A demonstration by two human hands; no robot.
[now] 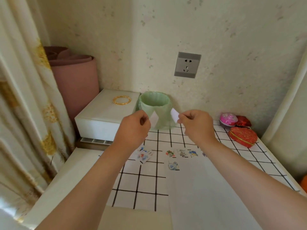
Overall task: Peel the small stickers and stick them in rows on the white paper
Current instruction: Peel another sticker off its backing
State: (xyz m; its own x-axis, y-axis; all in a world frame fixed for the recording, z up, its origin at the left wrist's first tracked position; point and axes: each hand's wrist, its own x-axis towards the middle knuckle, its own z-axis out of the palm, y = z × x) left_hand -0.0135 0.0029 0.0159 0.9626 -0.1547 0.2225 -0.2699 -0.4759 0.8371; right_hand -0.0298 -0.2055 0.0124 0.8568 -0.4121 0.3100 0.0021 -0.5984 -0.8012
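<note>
We find open room over the near black-gridded white tablecloth [146, 183] and flat white paper sheet [199, 196]. Far off, a pale green ribbed plastic bin [163, 120] blocks the middle, a white rectangular box [99, 118] the left, and a red heart-shaped box [243, 136] the right.

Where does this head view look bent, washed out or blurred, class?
Head view: the wide lens bows the curtain; soft, even light, no hard shadows; the paper is washed out; the stickers look blurred, as do the slips pinched by the left hand and right hand.
</note>
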